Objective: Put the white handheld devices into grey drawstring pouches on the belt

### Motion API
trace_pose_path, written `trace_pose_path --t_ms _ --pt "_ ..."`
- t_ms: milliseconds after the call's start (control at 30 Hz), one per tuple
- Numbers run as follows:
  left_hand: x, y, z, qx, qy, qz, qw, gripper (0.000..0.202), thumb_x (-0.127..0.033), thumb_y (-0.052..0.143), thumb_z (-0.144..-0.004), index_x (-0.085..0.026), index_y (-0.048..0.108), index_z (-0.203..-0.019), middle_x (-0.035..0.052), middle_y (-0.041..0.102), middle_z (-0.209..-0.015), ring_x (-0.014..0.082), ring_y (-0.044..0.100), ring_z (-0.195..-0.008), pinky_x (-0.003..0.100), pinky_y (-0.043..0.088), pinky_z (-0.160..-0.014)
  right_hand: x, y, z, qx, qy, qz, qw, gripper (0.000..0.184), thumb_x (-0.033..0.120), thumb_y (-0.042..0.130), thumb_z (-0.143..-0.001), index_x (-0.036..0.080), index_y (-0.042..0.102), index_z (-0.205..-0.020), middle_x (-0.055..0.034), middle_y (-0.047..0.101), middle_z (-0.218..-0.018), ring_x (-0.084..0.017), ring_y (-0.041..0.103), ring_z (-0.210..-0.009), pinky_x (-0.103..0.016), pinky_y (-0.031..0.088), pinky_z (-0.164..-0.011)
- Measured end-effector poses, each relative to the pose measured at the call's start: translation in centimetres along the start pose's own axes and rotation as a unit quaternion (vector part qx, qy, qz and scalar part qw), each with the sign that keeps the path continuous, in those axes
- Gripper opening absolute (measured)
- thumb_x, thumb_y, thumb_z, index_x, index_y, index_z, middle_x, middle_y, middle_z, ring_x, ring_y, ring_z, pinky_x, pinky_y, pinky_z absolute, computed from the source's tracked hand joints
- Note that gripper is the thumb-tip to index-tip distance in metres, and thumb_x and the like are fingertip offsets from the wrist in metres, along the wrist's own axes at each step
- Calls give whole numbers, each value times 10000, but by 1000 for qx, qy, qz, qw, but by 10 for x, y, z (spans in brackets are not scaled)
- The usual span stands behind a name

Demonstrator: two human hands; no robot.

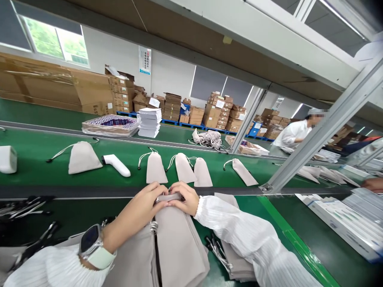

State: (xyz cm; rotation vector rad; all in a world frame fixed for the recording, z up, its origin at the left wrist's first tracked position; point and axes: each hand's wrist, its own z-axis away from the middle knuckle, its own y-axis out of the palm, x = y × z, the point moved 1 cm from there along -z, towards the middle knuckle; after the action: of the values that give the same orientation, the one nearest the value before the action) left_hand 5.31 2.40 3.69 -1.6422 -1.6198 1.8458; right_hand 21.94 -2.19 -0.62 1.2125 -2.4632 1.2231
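Both my hands meet over a pile of flat grey drawstring pouches. The fingers of my left hand are closed on the upper edge of a grey drawstring pouch, and my right hand pinches the same edge from the other side. Part of that edge is hidden behind my fingers. A second pile of grey pouches lies under my left forearm, its cord bunched near the top. Beneath my right sleeve are more folded pouches with black-tipped cords.
Beyond my hands, a green conveyor belt carries several filled pouches and a white handheld device. A metal post slants up at right. White boxes lie at far right. A co-worker in white stands further off.
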Motion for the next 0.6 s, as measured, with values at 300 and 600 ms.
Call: trace_pose_path --t_ms 300,600 --pt "-3 -2 -1 23 31 1 999 150 -262 351 -804 -240 494 -845 -7 474 -881 134 490 -731 219 380 -654 -2 1 1 -10 -24 23 999 218 330 585 -698 179 441 -762 -79 527 -905 -135 513 -841 -267 452 -724" --pt "-5 -3 4 20 27 -89 995 213 -308 337 -821 -215 526 -793 13 434 -800 155 461 -737 243 382 -599 -8 -2 -1 0 -48 79 996 222 355 592 -680 156 532 -601 -95 553 -879 -158 484 -800 -313 422 -720"
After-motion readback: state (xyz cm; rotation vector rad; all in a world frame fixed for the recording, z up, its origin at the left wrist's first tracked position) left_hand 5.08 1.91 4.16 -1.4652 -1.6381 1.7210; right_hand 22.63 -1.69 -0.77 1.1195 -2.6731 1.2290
